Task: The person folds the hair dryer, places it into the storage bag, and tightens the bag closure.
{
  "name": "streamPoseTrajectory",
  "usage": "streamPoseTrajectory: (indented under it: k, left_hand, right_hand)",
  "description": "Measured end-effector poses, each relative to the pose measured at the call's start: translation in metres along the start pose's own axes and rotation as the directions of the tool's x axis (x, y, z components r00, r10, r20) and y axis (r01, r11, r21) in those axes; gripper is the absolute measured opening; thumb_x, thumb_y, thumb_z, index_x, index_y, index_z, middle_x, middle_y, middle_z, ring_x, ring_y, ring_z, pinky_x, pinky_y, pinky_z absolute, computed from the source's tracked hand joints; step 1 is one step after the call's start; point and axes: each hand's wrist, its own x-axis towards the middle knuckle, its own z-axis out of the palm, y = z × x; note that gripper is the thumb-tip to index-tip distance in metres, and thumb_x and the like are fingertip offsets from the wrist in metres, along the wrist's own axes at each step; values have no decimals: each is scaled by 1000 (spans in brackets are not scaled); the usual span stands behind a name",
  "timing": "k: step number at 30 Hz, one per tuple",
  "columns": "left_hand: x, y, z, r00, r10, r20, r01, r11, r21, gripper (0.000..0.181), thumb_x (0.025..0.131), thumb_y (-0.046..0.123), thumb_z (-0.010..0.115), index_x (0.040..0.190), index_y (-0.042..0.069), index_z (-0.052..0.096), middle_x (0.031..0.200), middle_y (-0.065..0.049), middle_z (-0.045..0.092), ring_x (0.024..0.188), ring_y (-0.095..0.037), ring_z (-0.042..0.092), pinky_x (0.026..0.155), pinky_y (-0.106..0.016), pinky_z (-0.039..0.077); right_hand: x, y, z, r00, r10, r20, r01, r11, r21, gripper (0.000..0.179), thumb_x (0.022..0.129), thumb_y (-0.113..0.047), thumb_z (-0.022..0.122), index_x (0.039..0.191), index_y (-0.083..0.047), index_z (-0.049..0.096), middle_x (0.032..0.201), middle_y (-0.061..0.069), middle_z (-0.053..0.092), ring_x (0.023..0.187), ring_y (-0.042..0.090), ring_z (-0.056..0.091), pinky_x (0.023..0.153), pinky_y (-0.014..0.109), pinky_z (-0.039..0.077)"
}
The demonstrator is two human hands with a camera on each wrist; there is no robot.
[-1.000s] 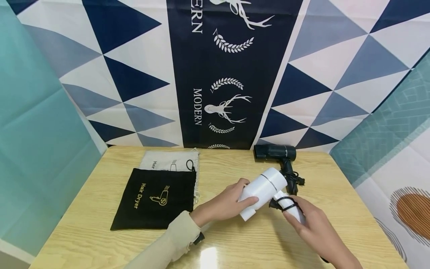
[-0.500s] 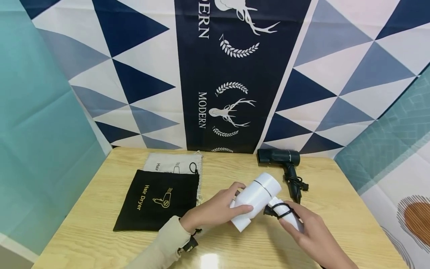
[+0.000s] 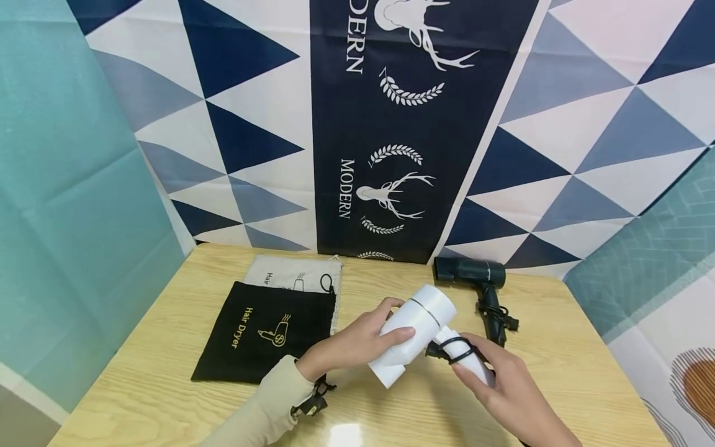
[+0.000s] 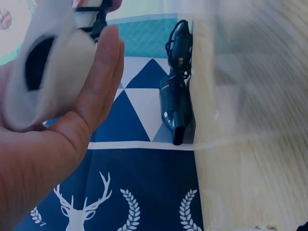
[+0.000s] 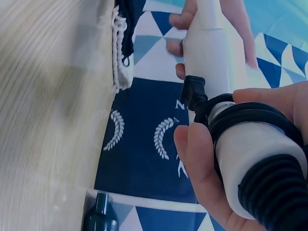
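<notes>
Between the two hands, above the table, is a white hair dryer [image 3: 416, 326] held at a slant. The left hand [image 3: 357, 341] grips its barrel, thumb on the near side and fingers at the far side. In the left wrist view, the white hair dryer [image 4: 72, 72] lies against the palm and fingers. My right hand [image 3: 505, 385] holds the handle, round which a black cord [image 3: 460, 347] is wound. The right wrist view shows the cord [image 5: 255, 118] looped round the handle, with a black plug [image 5: 193, 91] beside it.
A black drawstring pouch [image 3: 268, 335] marked "Hair Dryer" partly covers a white pouch [image 3: 290, 271] on the left of the wooden table [image 3: 156, 354]. At the back right lies a black hair dryer [image 3: 469, 271], its cord bundled. A patterned cloth [image 3: 368, 124] hangs behind the table.
Both hands have carried the white hair dryer leftward and slightly nearer, away from the black one. Both grips stay the same. The head view has shifted a little.
</notes>
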Motion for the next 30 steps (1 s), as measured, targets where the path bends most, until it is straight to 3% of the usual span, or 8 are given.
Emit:
streamPoseTrajectory:
  k: [5,10,16,22,27,30]
  left_hand:
    - [-2,2,-5,1000,-13,-18,12,995,-95,57,101,42,55,149,19,32,110,-3,62,79,-13,69,66,-33,58]
    - [-5,6,-13,1000,-13,-28,10,994,-107,62,98,41,60,149,20,32,109,-3,61,79,-16,69,65,-36,59]
    - [-7,12,-24,1000,-15,-26,10,982,-189,56,99,34,61,146,19,35,112,-8,60,82,-19,68,67,-37,58]
    - [-12,18,-35,1000,3,-4,-4,974,-226,57,99,29,62,148,20,34,118,-12,59,88,-22,68,69,-40,59]
    - [-16,20,-45,999,2,-41,-11,978,-209,63,97,28,64,150,21,32,119,-15,58,90,-24,68,68,-41,59]
    - [-18,20,-48,998,-8,-58,-4,980,-200,65,96,30,65,151,24,32,120,-16,58,91,-25,68,68,-42,59]
  right_hand:
    - [8,-7,-2,999,-47,-18,47,999,-3,45,93,-37,71,127,-10,63,115,3,67,89,13,61,68,30,50]
    - [14,-11,-3,996,-84,-20,84,996,11,45,93,-37,70,128,-11,62,117,3,67,89,13,61,68,29,51]
    - [22,-15,0,992,-121,-44,122,992,12,44,92,-36,72,129,-14,62,112,0,67,85,11,61,66,27,50]
    - [25,-16,-4,994,-106,-32,109,988,110,41,95,-31,69,133,-18,58,108,-1,67,87,10,64,67,28,55]
    - [27,-13,-10,996,-54,-68,64,987,144,33,100,-28,62,131,-16,57,100,1,69,86,9,68,65,28,55]
    - [29,-11,-13,1000,-16,-5,17,987,162,32,102,-31,58,130,-16,58,99,2,70,83,10,69,65,28,53]
